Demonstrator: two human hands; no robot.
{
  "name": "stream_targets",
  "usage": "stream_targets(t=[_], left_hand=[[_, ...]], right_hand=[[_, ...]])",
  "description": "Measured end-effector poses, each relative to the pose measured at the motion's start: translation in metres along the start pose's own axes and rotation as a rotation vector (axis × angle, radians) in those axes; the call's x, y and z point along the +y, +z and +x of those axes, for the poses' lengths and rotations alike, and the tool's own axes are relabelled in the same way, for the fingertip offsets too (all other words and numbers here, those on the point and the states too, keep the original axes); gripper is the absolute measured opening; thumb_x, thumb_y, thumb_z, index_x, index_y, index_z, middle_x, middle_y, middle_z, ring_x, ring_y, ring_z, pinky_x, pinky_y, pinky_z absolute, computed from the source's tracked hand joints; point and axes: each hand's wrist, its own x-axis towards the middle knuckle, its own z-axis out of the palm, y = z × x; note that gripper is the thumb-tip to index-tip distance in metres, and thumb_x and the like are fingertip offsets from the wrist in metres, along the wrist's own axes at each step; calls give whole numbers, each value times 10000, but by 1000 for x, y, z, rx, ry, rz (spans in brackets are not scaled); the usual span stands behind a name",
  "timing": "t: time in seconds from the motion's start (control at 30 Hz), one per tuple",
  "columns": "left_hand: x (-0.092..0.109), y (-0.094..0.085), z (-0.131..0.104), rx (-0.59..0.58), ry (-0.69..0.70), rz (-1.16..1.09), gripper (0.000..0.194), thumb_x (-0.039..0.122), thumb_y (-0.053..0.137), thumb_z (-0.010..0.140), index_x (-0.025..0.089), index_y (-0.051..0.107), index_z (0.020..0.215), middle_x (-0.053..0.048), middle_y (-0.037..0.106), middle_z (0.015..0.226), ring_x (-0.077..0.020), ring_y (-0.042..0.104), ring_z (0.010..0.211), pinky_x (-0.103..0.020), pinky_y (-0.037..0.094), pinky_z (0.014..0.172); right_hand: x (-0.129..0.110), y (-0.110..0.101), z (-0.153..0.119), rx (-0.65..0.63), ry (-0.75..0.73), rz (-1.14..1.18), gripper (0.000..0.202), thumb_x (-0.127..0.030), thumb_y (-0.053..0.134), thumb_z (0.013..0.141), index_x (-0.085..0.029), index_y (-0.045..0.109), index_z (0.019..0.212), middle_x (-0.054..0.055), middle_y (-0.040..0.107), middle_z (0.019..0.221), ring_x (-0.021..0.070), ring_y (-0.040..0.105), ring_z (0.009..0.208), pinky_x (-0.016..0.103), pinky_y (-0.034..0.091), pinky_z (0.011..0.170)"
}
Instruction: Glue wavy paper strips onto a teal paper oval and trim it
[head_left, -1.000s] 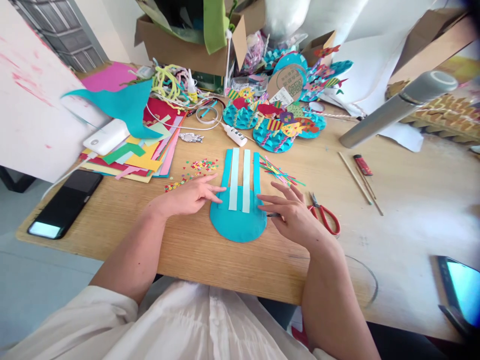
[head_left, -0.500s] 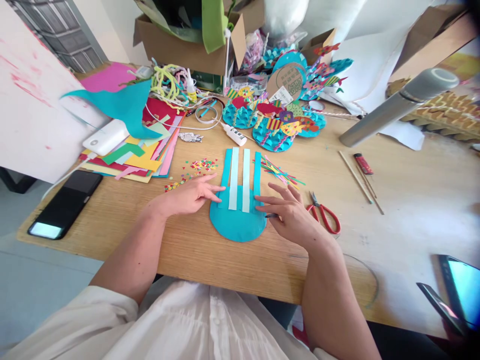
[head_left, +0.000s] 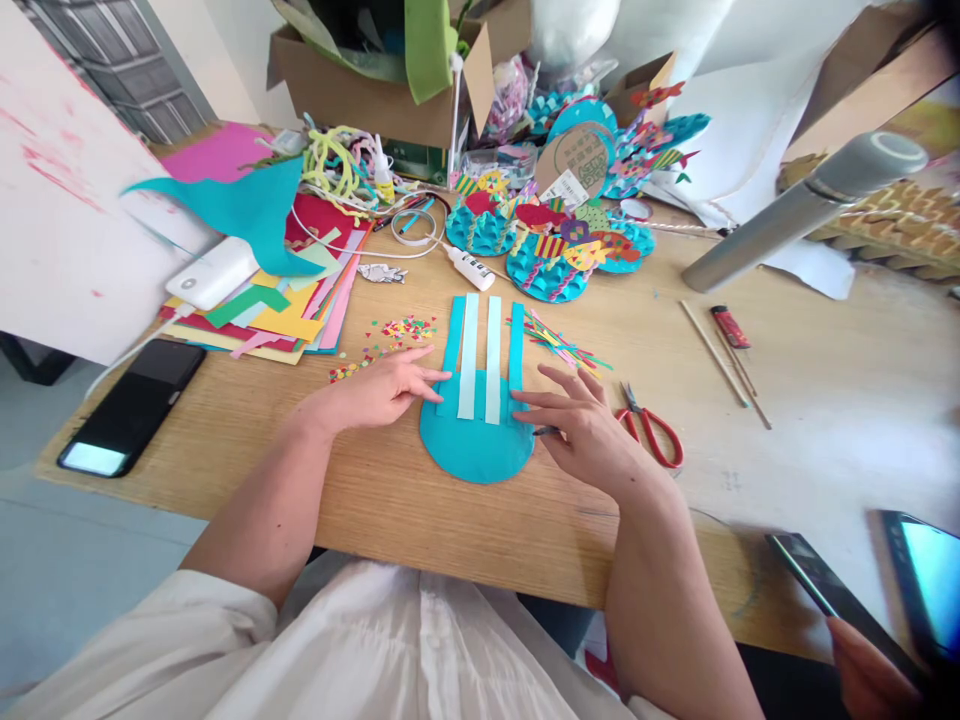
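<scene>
A blue rounded paper piece (head_left: 477, 455) lies flat on the table in front of me. Two darker blue strips and two pale strips (head_left: 493, 350) run upward from it, side by side. My left hand (head_left: 386, 388) rests with fingers stretched out, its tips on the left blue strip (head_left: 454, 335) near the rounded piece. On the other side my right hand (head_left: 585, 420) has its fingers spread, tips at the lower end of the right blue strip (head_left: 516, 345). A small dark tip (head_left: 546, 431) shows under that hand; whether it is held is unclear.
Red-handled scissors (head_left: 651, 430) lie right of my hand, near thin paper strips (head_left: 566, 343). Confetti (head_left: 405, 327), a white glue bottle (head_left: 470, 268) and fish-decorated crafts (head_left: 551, 265) sit farther back. At lower right another person's hand (head_left: 870, 665) holds a phone (head_left: 832, 590).
My hands and the blue paper pieces stay in place. At the lower right, the dark phone has moved left and another person's hand on it now shows.
</scene>
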Motion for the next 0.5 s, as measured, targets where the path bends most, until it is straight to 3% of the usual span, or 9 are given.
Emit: stream_targets(t=[0.27, 0.37, 0.43, 0.5], left_hand=[[1, -1, 0, 19, 0, 10, 419, 49, 432, 877, 273, 725, 1075, 38, 596, 1339, -196, 255, 1453, -453, 305, 1163], [1, -1, 0, 37, 8, 26, 430, 31, 438, 865, 274, 725, 1075, 31, 599, 1335, -199, 271, 1447, -464, 309, 1161], [1, -2, 1, 46, 11, 30, 443, 10, 443, 850, 272, 728, 1066, 28, 604, 1331, -203, 281, 1444, -469, 312, 1159], [2, -2, 1, 54, 8, 35, 456, -9, 441, 837, 263, 730, 1060, 21, 608, 1327, -209, 294, 1439, -474, 322, 1152]], right_hand=[[0, -6, 1, 100, -37, 15, 376, -65, 494, 778, -286, 736, 963, 18, 705, 1174, 312, 469, 1305, 632, 300, 1072], [-3, -10, 3, 203, -20, 64, 350, -103, 474, 841, -264, 709, 1046, 50, 714, 1127, 289, 526, 1240, 541, 403, 1022], [-5, -12, 2, 315, 96, 92, 342, -161, 453, 896, -242, 663, 1154, 66, 726, 981, 251, 628, 1050, 437, 496, 892], [-5, -14, -1, 450, 302, 98, 332, -271, 444, 942, -229, 625, 1218, 33, 669, 747, 194, 639, 731, 345, 509, 692]])
